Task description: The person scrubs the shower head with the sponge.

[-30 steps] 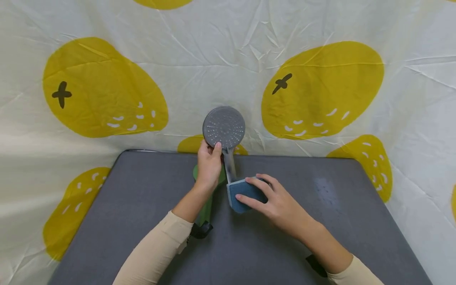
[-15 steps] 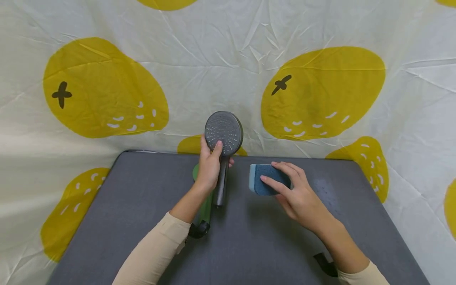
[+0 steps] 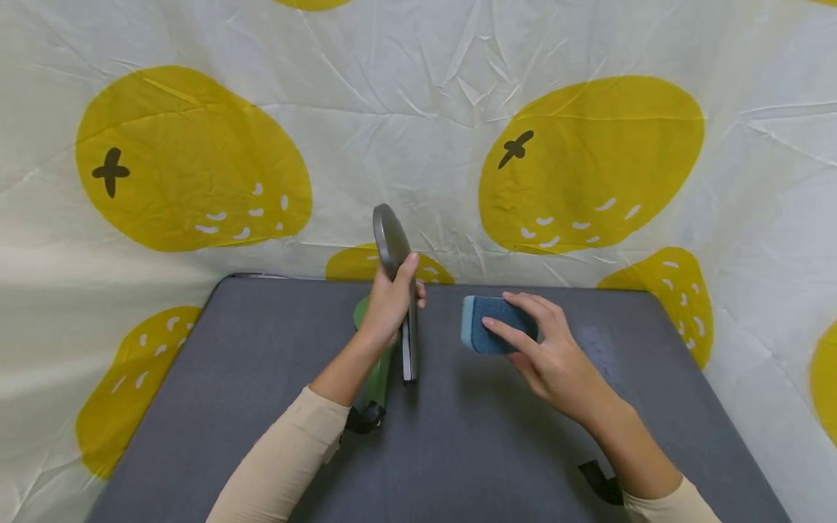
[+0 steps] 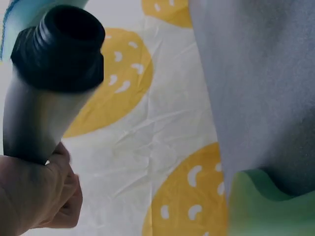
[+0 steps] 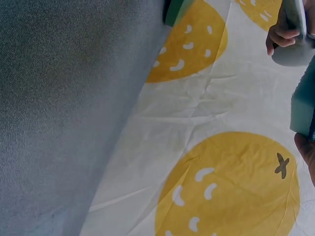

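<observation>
My left hand [image 3: 389,303]: curled round a smooth grey shower head [image 3: 392,238], thin-edged disc, black threaded end, over the matt grey table [image 3: 261,407]. My right hand [image 3: 554,354]: pinching a rounded-cornered, two-tone blue sponge [image 3: 497,325], to its right.

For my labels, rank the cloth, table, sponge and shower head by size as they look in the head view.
1. Cloth
2. Table
3. Too close to rank: the partly hidden shower head looks longer, the sponge wider.
</observation>
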{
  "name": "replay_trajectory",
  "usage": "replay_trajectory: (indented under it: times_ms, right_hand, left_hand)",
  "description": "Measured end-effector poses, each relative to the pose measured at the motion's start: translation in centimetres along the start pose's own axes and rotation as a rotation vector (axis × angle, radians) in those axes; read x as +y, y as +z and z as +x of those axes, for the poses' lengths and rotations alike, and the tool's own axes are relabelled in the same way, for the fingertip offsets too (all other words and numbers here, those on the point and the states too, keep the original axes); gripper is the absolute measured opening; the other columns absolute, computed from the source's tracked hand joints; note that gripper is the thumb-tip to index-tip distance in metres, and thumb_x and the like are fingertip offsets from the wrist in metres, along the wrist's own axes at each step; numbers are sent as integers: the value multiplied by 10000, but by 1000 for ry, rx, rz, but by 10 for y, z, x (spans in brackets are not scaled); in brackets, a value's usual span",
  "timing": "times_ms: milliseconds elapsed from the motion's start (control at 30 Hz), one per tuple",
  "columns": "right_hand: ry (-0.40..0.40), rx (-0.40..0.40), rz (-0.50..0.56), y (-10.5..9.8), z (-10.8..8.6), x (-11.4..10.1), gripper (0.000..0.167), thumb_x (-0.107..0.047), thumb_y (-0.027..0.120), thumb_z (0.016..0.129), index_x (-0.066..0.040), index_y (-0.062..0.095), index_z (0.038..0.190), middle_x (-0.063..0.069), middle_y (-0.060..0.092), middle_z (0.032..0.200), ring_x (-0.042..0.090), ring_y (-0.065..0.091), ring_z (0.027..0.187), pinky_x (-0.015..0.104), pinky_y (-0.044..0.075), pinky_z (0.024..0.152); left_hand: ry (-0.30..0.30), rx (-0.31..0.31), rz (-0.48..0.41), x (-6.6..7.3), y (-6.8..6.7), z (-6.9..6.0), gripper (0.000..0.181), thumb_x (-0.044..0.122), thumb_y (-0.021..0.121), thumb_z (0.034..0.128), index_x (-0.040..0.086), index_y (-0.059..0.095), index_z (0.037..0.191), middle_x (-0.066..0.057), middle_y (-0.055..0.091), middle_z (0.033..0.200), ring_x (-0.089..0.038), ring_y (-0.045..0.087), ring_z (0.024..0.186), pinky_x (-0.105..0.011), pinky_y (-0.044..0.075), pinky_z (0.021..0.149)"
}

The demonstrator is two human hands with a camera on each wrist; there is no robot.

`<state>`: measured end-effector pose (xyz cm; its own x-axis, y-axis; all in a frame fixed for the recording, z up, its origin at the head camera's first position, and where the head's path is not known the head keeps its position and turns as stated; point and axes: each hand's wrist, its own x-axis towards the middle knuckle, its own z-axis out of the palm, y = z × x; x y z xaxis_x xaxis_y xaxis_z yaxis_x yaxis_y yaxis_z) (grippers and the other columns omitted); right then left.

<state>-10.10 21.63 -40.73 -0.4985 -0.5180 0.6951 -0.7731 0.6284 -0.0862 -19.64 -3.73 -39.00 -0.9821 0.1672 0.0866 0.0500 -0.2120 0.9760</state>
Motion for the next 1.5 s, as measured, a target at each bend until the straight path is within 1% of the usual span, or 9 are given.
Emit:
replay_trajectory:
  times_ms: [200, 367, 467, 567, 733, 967, 1133, 1300, 1500]
  right_hand:
    - [11, -23, -5, 2, -2, -1, 395, -333, 407, 1127, -162, 640, 1396, 263, 477, 1500, 474, 431, 1341, 423, 305, 1185]
    - [29, -54, 8, 5, -1, -3, 399, -338, 399, 1128, -171, 633, 1405, 255, 469, 1507, 465, 427, 1350, 447, 329, 1162]
    - [27, -69, 19, 8, 2, -4, 398, -334, 400, 1127, -175, 627, 1413, 255, 465, 1509, 459, 430, 1350, 441, 322, 1173]
    - [18, -72, 27, 10, 4, -5, 396, -326, 404, 1127, -171, 623, 1419, 259, 465, 1507, 459, 435, 1344, 448, 325, 1172]
    - [27, -83, 25, 12, 5, -2, 407, -341, 398, 1127, -174, 613, 1429, 258, 454, 1518, 461, 430, 1352, 514, 361, 1125]
    - [58, -86, 44, 10, 9, 9, 419, -370, 415, 1118, -168, 597, 1438, 263, 450, 1516, 467, 434, 1338, 596, 390, 1061]
    - [64, -88, 34, 8, 23, 20, 398, -243, 581, 1068, -165, 571, 1459, 280, 443, 1512, 479, 434, 1336, 625, 402, 1054]
    - [54, -93, 5, 11, 46, 28, 676, 0, 799, 862, -172, 551, 1467, 292, 440, 1509, 506, 448, 1331, 660, 413, 1058]
    - [54, -127, -1, 17, 64, 29, 679, -23, 778, 898, -215, 514, 1494, 259, 425, 1531, 484, 450, 1353, 642, 430, 1085]
  left_hand:
    - [-31, 6, 41, -6, -3, -1, 548, 401, 374, 1124, 47, 322, 1538, -239, 601, 1243, -250, 674, 992, -421, 568, 966]
    - [-21, 2, 77, -9, -6, -1, 616, 448, 360, 1126, 77, 277, 1611, -140, 385, 1615, -265, 399, 1469, -466, 294, 1253]
    - [-32, -4, 55, -10, -5, -1, 587, 416, 416, 1121, 49, 356, 1575, -138, 449, 1571, -223, 478, 1384, -410, 378, 1190]
    - [-47, -24, -17, -9, -3, -2, 506, 336, 460, 1119, 32, 427, 1522, -126, 564, 1410, -156, 610, 1083, -289, 508, 933]
    - [-59, -74, -118, -8, -1, -4, 432, 242, 456, 1122, 5, 429, 1483, -77, 570, 1183, -95, 528, 777, -212, 390, 622]
    - [-79, -243, -289, -11, -7, -7, 503, 107, 372, 1129, 86, 235, 1613, -190, 423, 1543, -195, 606, 1200, -305, 576, 910]
    - [-99, -300, -288, -12, -10, -8, 510, 89, 358, 1128, 58, 227, 1619, -227, 398, 1550, -132, 618, 1151, -313, 578, 907]
    - [-111, -330, -292, -13, -11, -8, 521, 76, 343, 1127, 41, 203, 1628, -260, 360, 1588, -112, 636, 1108, -298, 591, 887]
    - [-89, -374, -310, -14, -10, -7, 517, 113, 320, 1136, 69, 189, 1634, -228, 495, 1438, -139, 705, 1015, -326, 627, 768]
